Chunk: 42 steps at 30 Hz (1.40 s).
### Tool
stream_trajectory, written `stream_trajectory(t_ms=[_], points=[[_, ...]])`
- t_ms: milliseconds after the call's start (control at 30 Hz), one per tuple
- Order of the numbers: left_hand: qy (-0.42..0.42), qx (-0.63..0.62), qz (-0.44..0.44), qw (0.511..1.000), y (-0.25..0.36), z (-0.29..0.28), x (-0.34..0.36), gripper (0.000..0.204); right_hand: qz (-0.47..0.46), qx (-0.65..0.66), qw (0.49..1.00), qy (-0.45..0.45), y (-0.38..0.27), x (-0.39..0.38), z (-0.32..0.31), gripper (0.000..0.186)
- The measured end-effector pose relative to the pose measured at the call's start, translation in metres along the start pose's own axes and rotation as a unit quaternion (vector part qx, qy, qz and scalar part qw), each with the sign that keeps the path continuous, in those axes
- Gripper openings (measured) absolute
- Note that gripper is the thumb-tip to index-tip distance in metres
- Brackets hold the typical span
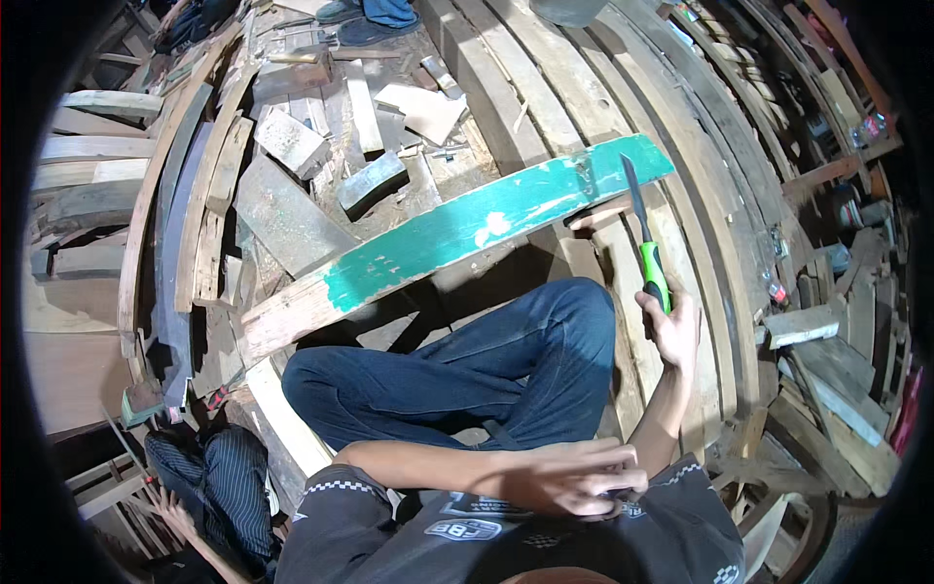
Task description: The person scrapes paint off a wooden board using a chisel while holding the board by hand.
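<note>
A long wooden board (467,229) with worn green paint slants in front of my crossed legs, its bare end at the lower left. My right hand (673,321) is closed around the green and black handle of a bladed tool (646,243). The dark, narrow blade points away from me, its tip over the board's right end. Across my chest lies my left forearm, with my left hand (589,477) close to my right forearm. Its fingers are curled together, and what they hold, if anything, is hidden.
Long planks (545,97) run beneath the board's right part. Wood offcuts (292,141) and a grey block (373,183) lie beyond it. Another person's striped trousers (233,487) and hand (175,514) show at lower left. Stacked timber (827,360) stands at right.
</note>
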State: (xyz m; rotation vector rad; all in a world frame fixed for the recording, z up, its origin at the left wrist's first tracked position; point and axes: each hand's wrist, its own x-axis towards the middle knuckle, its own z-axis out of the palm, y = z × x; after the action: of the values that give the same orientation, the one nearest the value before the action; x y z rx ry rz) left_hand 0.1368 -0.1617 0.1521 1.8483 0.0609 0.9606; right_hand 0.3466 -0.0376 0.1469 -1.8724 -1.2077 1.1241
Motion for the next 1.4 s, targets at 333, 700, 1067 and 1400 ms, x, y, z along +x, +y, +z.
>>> stream_trajectory(t_ms=[333, 700, 1067, 1400], points=[[0.010, 0.154, -0.137, 0.979, -0.035, -0.166, 0.007, 0.033, -0.181, -0.209, 0.960, -0.040, -0.020, 0.004, 0.077, 0.049], [0.123, 0.533, -0.433, 0.717, -0.134, -0.236, -0.094, 0.136, -0.232, -0.412, 0.876, -0.093, -0.034, -0.044, 0.106, 0.072], [0.118, 0.473, -0.466, 0.738, -0.149, -0.240, -0.086, 0.110, -0.169, -0.366, 0.914, -0.032, -0.040, -0.057, 0.141, 0.054], [0.120, 0.490, -0.463, 0.729, -0.154, -0.238, -0.092, 0.110, -0.159, -0.361, 0.918, -0.033, -0.032, -0.061, 0.156, 0.056]])
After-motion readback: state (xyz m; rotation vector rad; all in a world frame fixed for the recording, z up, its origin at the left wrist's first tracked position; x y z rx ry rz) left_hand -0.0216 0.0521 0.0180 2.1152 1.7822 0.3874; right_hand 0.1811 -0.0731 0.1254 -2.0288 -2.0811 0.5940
